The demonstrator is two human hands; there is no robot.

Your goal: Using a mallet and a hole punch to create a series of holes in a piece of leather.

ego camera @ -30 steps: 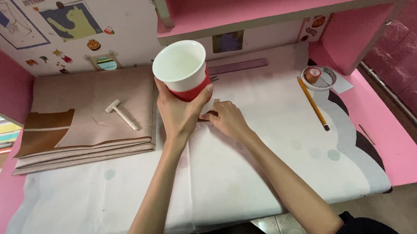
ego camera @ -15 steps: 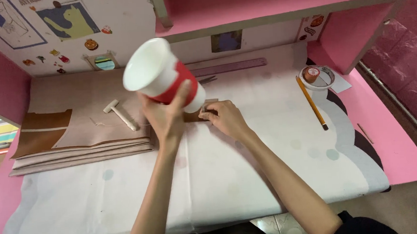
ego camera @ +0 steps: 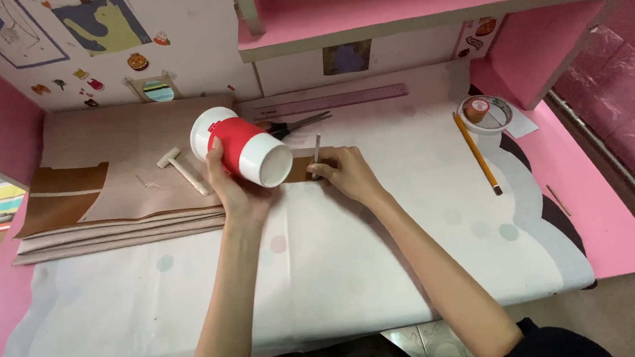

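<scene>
We see the left hand [ego camera: 233, 187] wrapped around a red-and-white cup [ego camera: 240, 146], holding it tipped on its side above the counter. The cup's flat white base faces toward us and to the right; its open mouth points away and to the left. Its long axis runs slantwise, upper left to lower right.

Just right of the cup, the right hand [ego camera: 350, 175] pinches a thin metal rod [ego camera: 316, 150] upright, fingers closed on its lower end. The rod's tip rests on a small brown leather piece [ego camera: 301, 169] lying flat on the pale cloth [ego camera: 382, 270] that covers the counter. The cup's base sits close beside the rod's top, on its left, slightly apart. The left hand is the nearer one to the cup; the right stays with the rod.

Past the hands lie black-handled scissors [ego camera: 292, 125] and a purple ruler [ego camera: 327, 101]. Left of the left hand, a small white mallet [ego camera: 183, 171] rests on folded beige fabric [ego camera: 121, 205]. Well right of the right hand lie a yellow pencil [ego camera: 477, 155] and a tape roll [ego camera: 484, 113].

Hard to make out: the rod's working end, hidden by fingers, and whether the leather is marked. The cup's inside is out of view.
</scene>
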